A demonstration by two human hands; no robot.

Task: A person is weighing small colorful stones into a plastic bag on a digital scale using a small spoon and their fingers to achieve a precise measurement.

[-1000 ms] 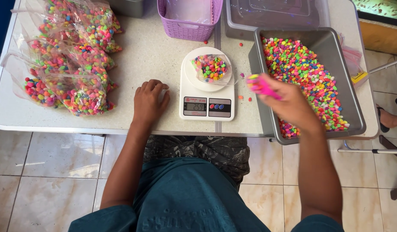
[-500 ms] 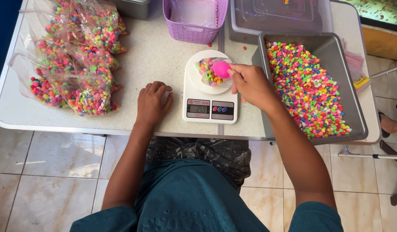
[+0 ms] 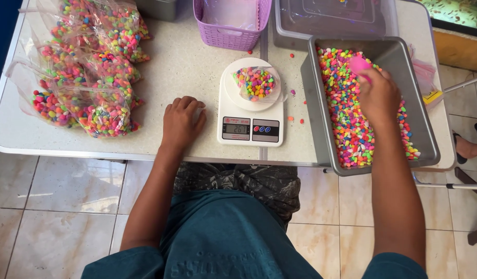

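My right hand (image 3: 379, 94) grips a small pink scoop (image 3: 359, 64) and is down in the grey metal tub (image 3: 423, 124), over the multicoloured pebbles (image 3: 347, 119) that fill it. On the white kitchen scale (image 3: 251, 114) in the middle of the table stands an open clear bag of coloured pebbles (image 3: 255, 83). Just left of the scale my left hand (image 3: 181, 122) rests on the tabletop with fingers curled and nothing in it.
Several filled clear bags of pebbles (image 3: 88, 77) are piled at the table's left. A purple basket (image 3: 232, 23) and a clear plastic container (image 3: 331, 18) stand at the back. Loose pebbles lie scattered near the scale. Another person's foot (image 3: 468, 147) shows at the right.
My right hand emptied the pink scoop over the bag on the scale, then swung right, back into the grey tub. My left hand has stayed put.
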